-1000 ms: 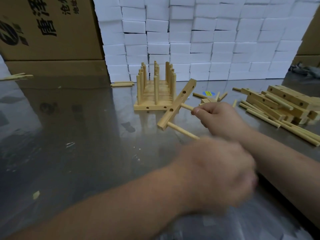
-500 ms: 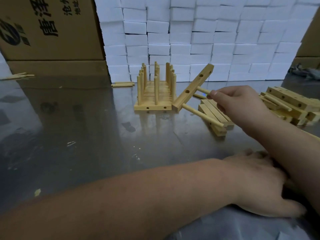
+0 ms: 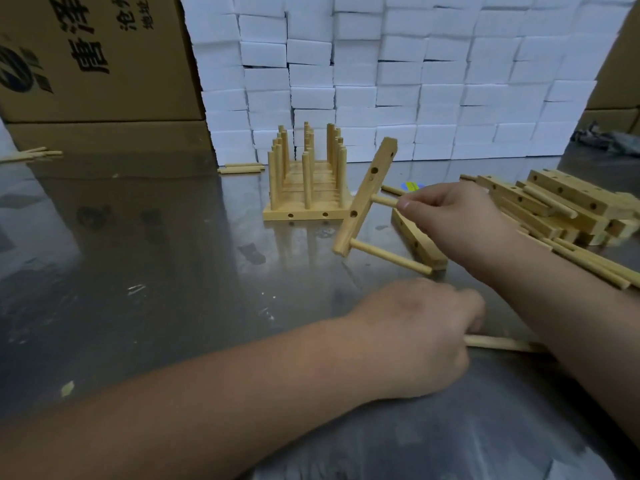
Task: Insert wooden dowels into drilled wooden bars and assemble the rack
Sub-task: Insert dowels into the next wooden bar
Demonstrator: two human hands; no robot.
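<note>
The shiny grey metal worktop (image 3: pixel 156 271) mirrors a wall of stacked white foam blocks (image 3: pixel 433 81) along its far edge. Brown printed cardboard boxes (image 3: pixel 97 64) stand at the far left corner. Before the blocks stands a finished pale wooden rack (image 3: pixel 306 202), pegs upright. Near the middle, the right hand (image 3: pixel 450 220) pinches the upper short dowel (image 3: pixel 386 201) of a drilled pale wooden bar (image 3: pixel 365 199), which is tilted; I cannot tell whether its low end touches the surface. A second dowel (image 3: pixel 389 256) juts from that end. Nearer the front edge, the left hand (image 3: pixel 415 337) curls round one end of a loose long wooden dowel (image 3: pixel 502 342) lying on the worktop. A heap of drilled bars and dowels (image 3: pixel 561 206) sits by the right edge.
</note>
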